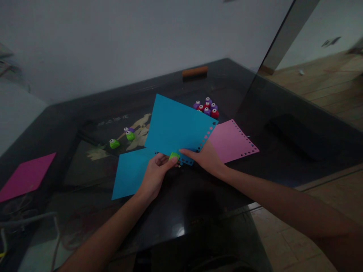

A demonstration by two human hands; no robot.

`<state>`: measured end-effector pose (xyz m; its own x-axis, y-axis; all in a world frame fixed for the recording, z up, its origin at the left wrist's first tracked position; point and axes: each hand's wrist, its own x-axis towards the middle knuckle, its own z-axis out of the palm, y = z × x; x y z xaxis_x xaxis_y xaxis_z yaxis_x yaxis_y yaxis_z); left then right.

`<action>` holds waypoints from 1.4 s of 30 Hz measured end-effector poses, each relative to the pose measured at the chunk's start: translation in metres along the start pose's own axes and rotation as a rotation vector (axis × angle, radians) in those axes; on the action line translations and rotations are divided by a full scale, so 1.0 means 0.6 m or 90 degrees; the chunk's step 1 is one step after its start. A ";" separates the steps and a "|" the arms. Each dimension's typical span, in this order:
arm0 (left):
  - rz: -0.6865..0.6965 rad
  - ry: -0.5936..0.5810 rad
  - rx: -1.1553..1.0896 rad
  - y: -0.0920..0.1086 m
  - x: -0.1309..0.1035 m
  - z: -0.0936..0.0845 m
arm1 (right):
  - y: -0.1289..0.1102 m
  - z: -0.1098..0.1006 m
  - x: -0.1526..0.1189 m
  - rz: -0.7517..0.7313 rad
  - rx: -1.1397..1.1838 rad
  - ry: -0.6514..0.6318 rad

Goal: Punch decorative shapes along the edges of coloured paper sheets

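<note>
A small green paper punch (174, 155) sits at the near edge of a blue paper sheet (178, 124), with my left hand (155, 170) closed on it, thumb on top. Star-like and other small holes run along the sheet's right and near edges. My right hand (209, 158) grips that sheet near its close right corner, thumb on top and fingers hidden underneath. Below the raised sheet lies another blue sheet (129, 170), partly covered. To the right, a pink sheet (229, 141) with punched edges rests on the table, partly behind my right hand.
Red and purple punches (207, 107) cluster behind the sheet. Two green punches (114, 143) and a purple one (131, 130) stand left. A magenta sheet (27, 175) lies far left, a brown roll (195, 71) at the back, and a dark flat object (306, 136) right on the glossy table.
</note>
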<state>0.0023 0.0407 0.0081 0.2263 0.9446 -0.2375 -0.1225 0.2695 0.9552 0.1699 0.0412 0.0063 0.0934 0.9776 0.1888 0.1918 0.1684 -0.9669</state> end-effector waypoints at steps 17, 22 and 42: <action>0.050 0.008 0.015 -0.010 -0.005 0.001 | -0.001 -0.003 0.000 -0.003 0.008 0.000; 0.048 0.016 0.033 -0.012 -0.004 -0.001 | -0.001 -0.003 0.000 -0.002 0.010 -0.006; 0.075 0.052 0.070 -0.010 0.011 -0.008 | 0.002 -0.008 0.000 -0.014 0.005 -0.067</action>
<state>-0.0003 0.0459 -0.0001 0.1375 0.9817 -0.1319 -0.0363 0.1381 0.9898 0.1750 0.0408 0.0060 -0.0144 0.9813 0.1917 0.1850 0.1910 -0.9640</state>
